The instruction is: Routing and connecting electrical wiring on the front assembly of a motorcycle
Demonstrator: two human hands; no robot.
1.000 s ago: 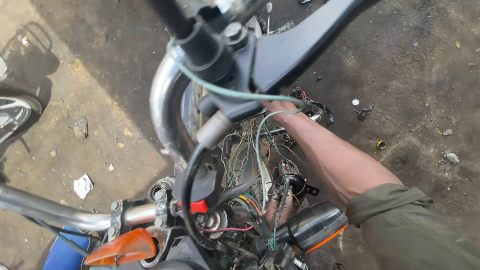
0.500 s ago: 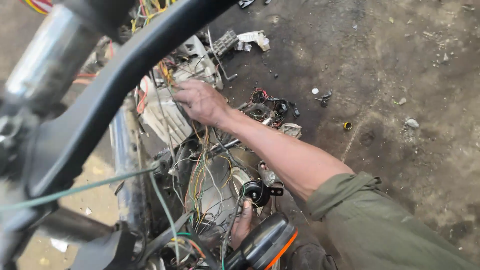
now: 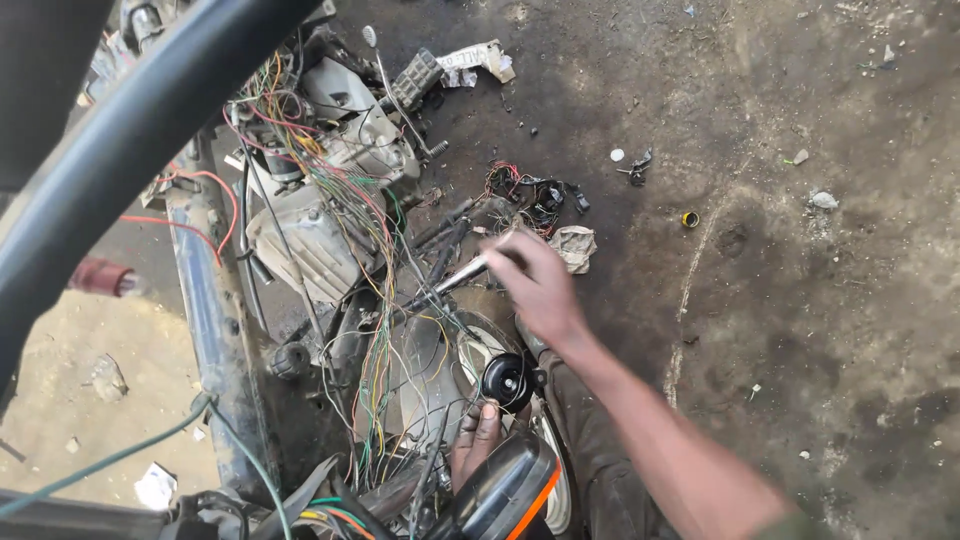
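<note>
**Hands in the bike wires**

The right hand (image 3: 540,285) was blurred, fingers loosely curled, just beside a shiny metal rod (image 3: 462,272) above the round black horn (image 3: 508,380). I cannot tell if it gripped the rod. The left hand (image 3: 475,440) pressed into the tangled wires (image 3: 375,350) just below the horn, holding nothing clearly.

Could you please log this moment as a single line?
right hand: blurred, over wiring harness | left hand: fingers by black horn | engine: exposed | ground: oily dirt
</note>
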